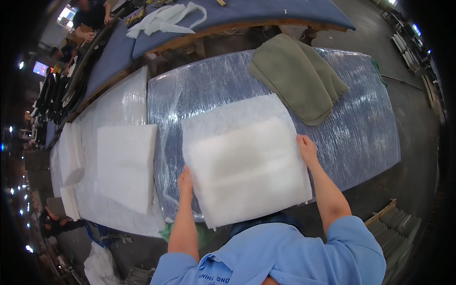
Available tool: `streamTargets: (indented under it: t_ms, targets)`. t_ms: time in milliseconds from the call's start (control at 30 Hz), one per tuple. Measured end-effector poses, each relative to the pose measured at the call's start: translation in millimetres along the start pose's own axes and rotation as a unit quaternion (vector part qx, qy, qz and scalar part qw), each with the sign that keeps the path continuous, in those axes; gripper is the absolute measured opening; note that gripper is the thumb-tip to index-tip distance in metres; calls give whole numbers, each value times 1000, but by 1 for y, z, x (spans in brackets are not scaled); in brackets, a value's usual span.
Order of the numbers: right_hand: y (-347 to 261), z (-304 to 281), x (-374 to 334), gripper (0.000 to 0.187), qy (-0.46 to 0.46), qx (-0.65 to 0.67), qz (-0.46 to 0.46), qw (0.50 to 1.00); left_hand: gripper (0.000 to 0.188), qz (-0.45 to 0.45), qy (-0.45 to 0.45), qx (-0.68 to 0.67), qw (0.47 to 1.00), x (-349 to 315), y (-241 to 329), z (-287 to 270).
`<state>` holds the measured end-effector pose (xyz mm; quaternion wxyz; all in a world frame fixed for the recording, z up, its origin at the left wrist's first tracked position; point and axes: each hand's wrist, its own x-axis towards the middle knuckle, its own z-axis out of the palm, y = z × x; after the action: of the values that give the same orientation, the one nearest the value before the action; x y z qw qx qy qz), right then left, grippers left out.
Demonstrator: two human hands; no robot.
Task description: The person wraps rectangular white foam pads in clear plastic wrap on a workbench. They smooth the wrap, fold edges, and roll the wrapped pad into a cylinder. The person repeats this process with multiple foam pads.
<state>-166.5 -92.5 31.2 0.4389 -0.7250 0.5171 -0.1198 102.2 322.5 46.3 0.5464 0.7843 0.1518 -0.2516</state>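
Note:
In front of my body lies a thick white batting pad (pixel 247 175) with a thin, see-through white sheet (pixel 232 110) showing beyond its far edge. My left hand (pixel 185 181) is closed on the left edge of this layered stack. Higher up on the opposite side, my right hand (pixel 307 148) grips the right edge, its fingertips partly hidden. The stack is over a table (pixel 361 147) wrapped in shiny clear plastic over blue. Just beyond its far right corner rests a folded olive-green cloth (pixel 299 78).
To the left, another white pad (pixel 126 166) lies on a plastic-covered white surface (pixel 114 107), with a stack of folded white pads (pixel 71 154) farther left. A blue-topped table (pixel 247 19) behind holds white scraps (pixel 168 20). People work at the far left. Grey-green pieces (pixel 392 237) are stacked low right.

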Motion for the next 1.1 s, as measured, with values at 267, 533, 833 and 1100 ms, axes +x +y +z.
streamTargets:
  t_ms: [267,533,833,1100]
  targets:
    - [-47,37,53,38,67,-33,-40,996,49,123,53,249,959,60,47,35]
    - [-6,40,60,38,131,8,-9,991,47,196,149,211,946,73,24,27]
    - [-49,39,106,46,-85,39,77,993,64,-111,-100,8,989,109,82,36]
    - [-64,56,131,50,12,-100,2,995,50,99,89,146,980,150,70,40]
